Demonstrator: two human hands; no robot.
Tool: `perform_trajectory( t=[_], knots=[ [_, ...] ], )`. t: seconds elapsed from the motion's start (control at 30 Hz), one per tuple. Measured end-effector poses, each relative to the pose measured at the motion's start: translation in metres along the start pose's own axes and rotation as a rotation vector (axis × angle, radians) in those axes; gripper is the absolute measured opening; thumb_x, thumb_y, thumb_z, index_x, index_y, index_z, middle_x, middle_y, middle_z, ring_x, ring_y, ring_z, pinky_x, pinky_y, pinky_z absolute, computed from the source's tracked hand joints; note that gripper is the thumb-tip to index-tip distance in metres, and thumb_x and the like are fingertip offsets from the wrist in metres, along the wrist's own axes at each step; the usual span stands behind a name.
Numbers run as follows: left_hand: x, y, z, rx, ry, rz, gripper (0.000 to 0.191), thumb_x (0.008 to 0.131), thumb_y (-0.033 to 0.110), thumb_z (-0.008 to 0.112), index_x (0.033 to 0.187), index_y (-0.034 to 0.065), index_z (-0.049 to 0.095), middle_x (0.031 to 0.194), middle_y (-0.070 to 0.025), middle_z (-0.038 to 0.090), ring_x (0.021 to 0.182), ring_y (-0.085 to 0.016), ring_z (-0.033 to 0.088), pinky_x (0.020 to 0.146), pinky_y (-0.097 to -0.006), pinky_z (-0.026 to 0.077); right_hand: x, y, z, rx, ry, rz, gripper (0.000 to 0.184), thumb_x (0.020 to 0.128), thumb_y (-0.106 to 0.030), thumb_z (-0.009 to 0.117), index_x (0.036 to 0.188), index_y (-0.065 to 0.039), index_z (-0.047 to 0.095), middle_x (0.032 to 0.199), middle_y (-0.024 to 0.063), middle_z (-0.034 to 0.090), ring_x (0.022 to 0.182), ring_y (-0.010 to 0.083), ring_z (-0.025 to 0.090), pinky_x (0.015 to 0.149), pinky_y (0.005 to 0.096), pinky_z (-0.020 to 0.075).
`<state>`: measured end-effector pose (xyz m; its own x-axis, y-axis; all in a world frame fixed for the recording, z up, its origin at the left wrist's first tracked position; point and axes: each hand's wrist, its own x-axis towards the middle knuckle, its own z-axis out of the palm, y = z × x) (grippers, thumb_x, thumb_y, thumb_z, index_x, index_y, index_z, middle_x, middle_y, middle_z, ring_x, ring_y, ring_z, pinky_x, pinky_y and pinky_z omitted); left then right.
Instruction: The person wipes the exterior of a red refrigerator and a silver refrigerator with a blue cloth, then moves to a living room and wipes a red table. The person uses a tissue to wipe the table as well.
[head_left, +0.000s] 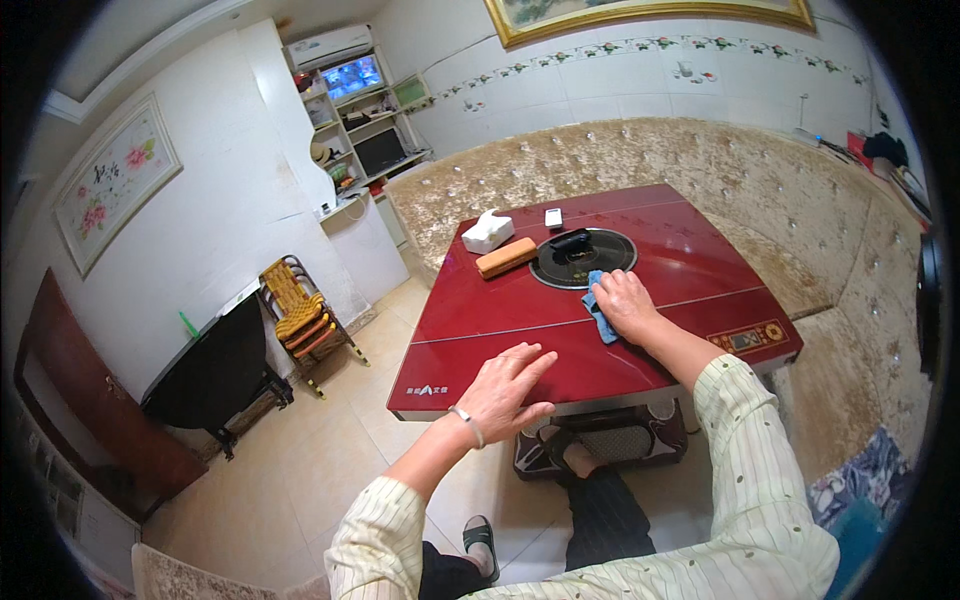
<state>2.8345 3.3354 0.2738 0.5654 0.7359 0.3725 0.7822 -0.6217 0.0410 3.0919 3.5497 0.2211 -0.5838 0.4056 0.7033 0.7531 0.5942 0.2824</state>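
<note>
A glossy red table (517, 315) with a round black glass plate (600, 262) set in its top stands before me. My right hand (626, 300) presses a blue cloth (600, 319) on the tabletop, at the near edge of the plate. Over the table's near left part is my left hand (506, 390), fingers spread and holding nothing; whether it touches the surface I cannot tell. A black object (571, 240) lies on the plate. Left of the plate are an orange-brown oblong case (507, 258) and a tissue pack (487, 232). A small white device (553, 218) lies behind.
A curved tufted sofa (630, 154) wraps the table's back and right sides. Stacked woven chairs (300, 315) and a folded black table (214, 367) lean by the left wall. Under the table, one foot rests on a dark footrest (622, 442).
</note>
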Motion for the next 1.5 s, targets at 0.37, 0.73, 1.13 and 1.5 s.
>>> perform_trajectory(
  t=[0.37,0.73,1.13,1.5],
  knots=[
    [0.006,-0.045,0.053,0.153,-0.182,-0.041,0.083,0.097,0.07,0.046,0.159,0.0174,0.036,0.161,-0.0216,0.035,0.152,-0.039,0.028,0.122,-0.052,0.024,0.025,0.074,0.07,-0.008,-0.177,0.075,0.016,0.091,-0.015,0.056,0.103,-0.014,0.068,0.099,0.0079,0.063,0.099,0.0284,0.063,0.081,0.0431,0.0506],
    [0.007,-0.039,0.045,0.158,-0.205,-0.051,0.089,0.094,0.073,0.049,0.159,0.0144,0.036,0.16,-0.0233,0.035,0.151,-0.041,0.03,0.121,-0.0525,0.025,0.03,0.164,0.111,-0.231,-0.321,0.621,0.024,0.095,-0.016,0.055,0.105,-0.009,0.076,0.112,0.01,0.07,0.109,0.0296,0.065,0.096,0.0481,0.0506],
    [0.011,-0.038,0.045,0.143,-0.207,-0.068,0.086,0.093,0.068,0.052,0.159,0.0144,0.037,0.159,-0.0242,0.035,0.151,-0.041,0.029,0.121,-0.0529,0.025,0.039,0.162,0.118,-0.032,-0.228,0.687,0.022,0.093,-0.007,0.055,0.104,0.0,0.073,0.11,0.0207,0.07,0.114,0.0411,0.064,0.092,0.0495,0.0573],
    [0.013,-0.038,0.051,0.123,-0.139,-0.051,0.086,0.091,0.068,0.056,0.156,0.0135,0.04,0.156,-0.0244,0.039,0.149,-0.041,0.033,0.12,-0.0528,0.026,0.09,0.027,0.111,0.393,-0.214,0.141,0.024,0.079,-0.001,0.065,0.1,-0.01,0.074,0.1,0.0186,0.068,0.097,0.0404,0.064,0.087,0.0484,0.0545]
  ],
)
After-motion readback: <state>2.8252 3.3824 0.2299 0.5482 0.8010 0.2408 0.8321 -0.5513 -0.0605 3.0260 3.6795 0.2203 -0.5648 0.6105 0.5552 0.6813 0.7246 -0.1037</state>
